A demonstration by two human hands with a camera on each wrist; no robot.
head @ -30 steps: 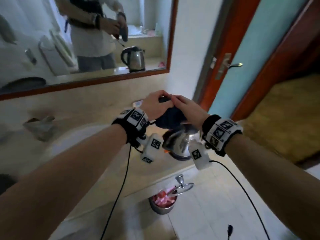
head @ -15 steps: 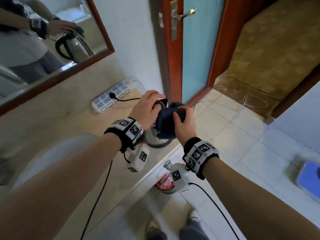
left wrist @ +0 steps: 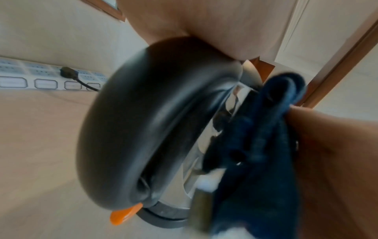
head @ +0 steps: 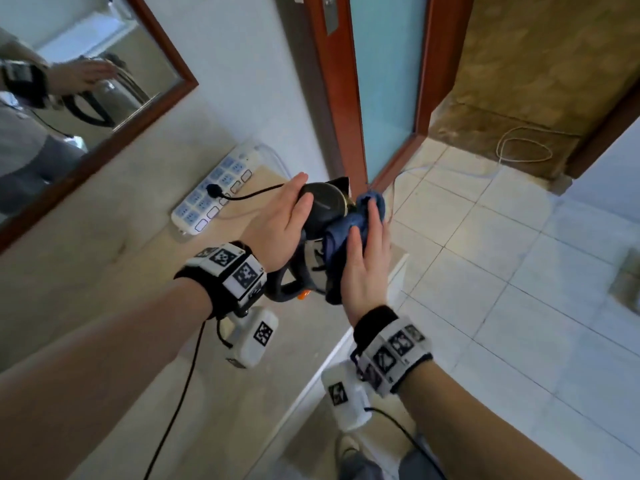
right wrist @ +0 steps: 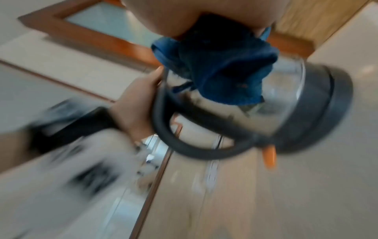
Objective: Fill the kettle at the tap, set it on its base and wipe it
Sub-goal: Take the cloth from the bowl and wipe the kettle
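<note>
A steel kettle point(head: 323, 206) with a black lid, black handle point(left wrist: 132, 129) and orange switch point(left wrist: 124, 215) stands on its dark base point(left wrist: 163, 217) on the beige counter point(head: 104, 271). My left hand point(head: 277, 223) lies flat on the lid with straight fingers. Against the kettle's right side my right hand point(head: 367, 271) presses a dark blue cloth point(head: 341, 233), its fingers straight over the cloth. The right wrist view, blurred, shows the cloth point(right wrist: 220, 64) bunched on the shiny wall of the kettle point(right wrist: 286, 100). Most of the steel body is hidden by hands and cloth.
A white power strip point(head: 214, 192) with a black plug in it lies against the wall behind the kettle. A wood-framed mirror point(head: 166, 53) hangs at the left. The counter's edge point(head: 329, 358) runs close by the kettle, with tiled floor point(head: 519, 289) and a doorway point(head: 384, 81) at the right.
My head has swung right and down. The right hand has slid the cloth from the kettle's top onto its side, and the left hand has flattened on the lid.
</note>
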